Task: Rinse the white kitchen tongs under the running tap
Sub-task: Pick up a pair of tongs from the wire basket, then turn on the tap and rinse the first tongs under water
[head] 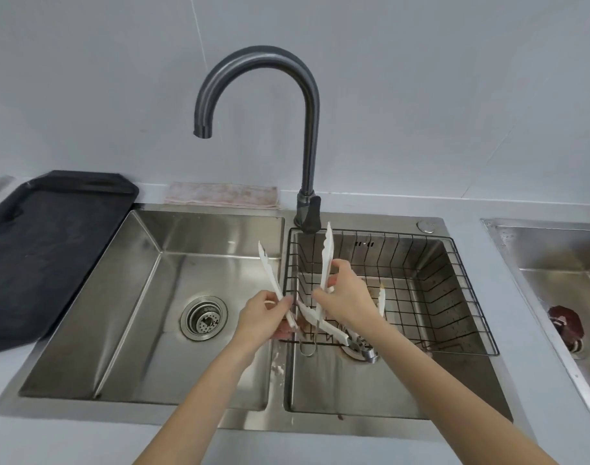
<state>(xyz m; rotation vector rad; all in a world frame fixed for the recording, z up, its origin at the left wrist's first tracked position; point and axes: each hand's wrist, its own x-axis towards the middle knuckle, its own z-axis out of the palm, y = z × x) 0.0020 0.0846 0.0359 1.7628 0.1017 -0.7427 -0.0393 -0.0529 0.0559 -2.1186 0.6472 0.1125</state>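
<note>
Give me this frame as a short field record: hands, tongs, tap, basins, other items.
left hand: grips one white tong arm near its lower end
right hand: grips the other arm
white tongs: arms spread, tips up, over the divider between basins
tap: spout over left basin, no water visible
left basin: drain strainer in place
right basin: holds black wire basket, with another white utensil inside
black tray: on counter, left of sink
cloth: behind sink
</note>
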